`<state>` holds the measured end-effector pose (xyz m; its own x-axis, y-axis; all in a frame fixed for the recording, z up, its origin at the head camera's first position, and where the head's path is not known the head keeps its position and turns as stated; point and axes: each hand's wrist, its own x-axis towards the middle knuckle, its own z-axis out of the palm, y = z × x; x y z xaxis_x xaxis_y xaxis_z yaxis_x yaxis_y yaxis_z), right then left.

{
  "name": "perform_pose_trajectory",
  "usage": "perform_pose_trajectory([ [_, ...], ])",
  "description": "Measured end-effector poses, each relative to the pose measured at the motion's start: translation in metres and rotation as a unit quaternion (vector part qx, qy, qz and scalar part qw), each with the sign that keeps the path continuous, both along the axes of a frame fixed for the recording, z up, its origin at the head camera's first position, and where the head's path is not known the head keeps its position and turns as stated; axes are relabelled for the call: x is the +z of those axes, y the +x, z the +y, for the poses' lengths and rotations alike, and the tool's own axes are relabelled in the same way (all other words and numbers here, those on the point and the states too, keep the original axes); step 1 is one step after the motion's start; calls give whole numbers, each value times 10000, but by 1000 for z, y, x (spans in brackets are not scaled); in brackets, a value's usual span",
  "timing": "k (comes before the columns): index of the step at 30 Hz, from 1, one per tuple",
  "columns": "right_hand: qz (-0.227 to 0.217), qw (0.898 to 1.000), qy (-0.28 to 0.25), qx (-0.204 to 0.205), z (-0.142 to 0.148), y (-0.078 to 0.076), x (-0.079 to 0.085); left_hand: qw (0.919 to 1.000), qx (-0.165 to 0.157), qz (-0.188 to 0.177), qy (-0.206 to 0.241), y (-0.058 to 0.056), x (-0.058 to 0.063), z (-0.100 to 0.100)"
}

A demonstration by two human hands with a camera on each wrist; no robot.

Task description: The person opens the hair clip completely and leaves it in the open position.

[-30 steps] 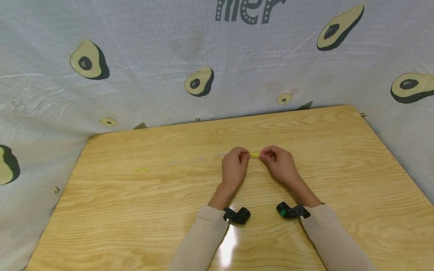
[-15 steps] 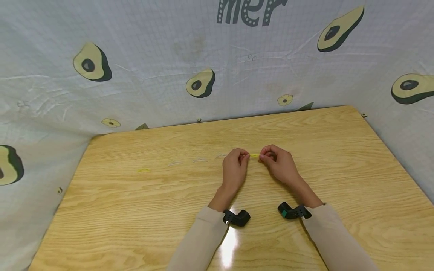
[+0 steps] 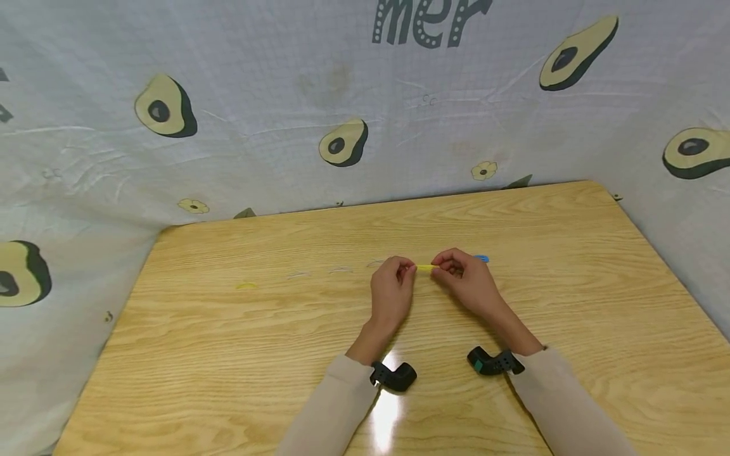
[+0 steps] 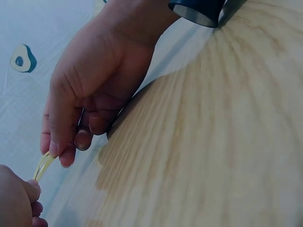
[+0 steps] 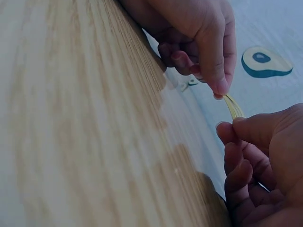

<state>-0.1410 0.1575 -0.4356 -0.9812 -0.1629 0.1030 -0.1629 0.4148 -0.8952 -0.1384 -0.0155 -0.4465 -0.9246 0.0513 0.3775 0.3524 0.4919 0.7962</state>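
Observation:
My left hand (image 3: 392, 292) pinches one end of a small yellow bundle of thin strands (image 3: 424, 267) between thumb and fingertips. The other end is pinched by my right hand (image 3: 469, 284). Stretched between them, the bundle spans a short gap; in the right wrist view several parallel yellow strands (image 5: 233, 106) curve slightly. Its exact kind cannot be made out. Just behind the right hand lies a blue loop-like piece (image 3: 481, 258), partly hidden by that hand. Left of the left hand, a thin whitish strand piece (image 3: 375, 263) lies on the table.
Further left, in a loose row on the wooden table (image 3: 228, 367), lie two more thin whitish pieces (image 3: 341, 269) and a yellow piece (image 3: 246, 285). A pale cloth with printed avocados (image 3: 344, 142) hangs behind the table's back edge and along its sides.
Both hands have shifted slightly toward the body and left over the table, still holding the yellow bundle. The blue piece behind the right hand has come into view. The head view has tilted a little.

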Motion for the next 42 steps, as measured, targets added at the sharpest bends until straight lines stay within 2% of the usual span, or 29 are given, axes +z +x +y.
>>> perform_pose_trajectory([
  [12,-319,9989,-302,182,-10,11,-3,9999,26,89,-111,21,0,-18],
  [22,-182,9979,-413,469,-30,27,-4,9997,11,-79,-230,44,1,-43],
  [34,-115,9951,-364,913,-48,42,-3,9986,-294,-284,-328,67,4,-70],
  [40,-193,9917,-320,1232,-54,50,-1,9972,-350,-374,-552,79,6,-83],
  [42,-297,9908,-289,1286,-56,54,5,9966,-363,-320,-666,83,7,-86],
])
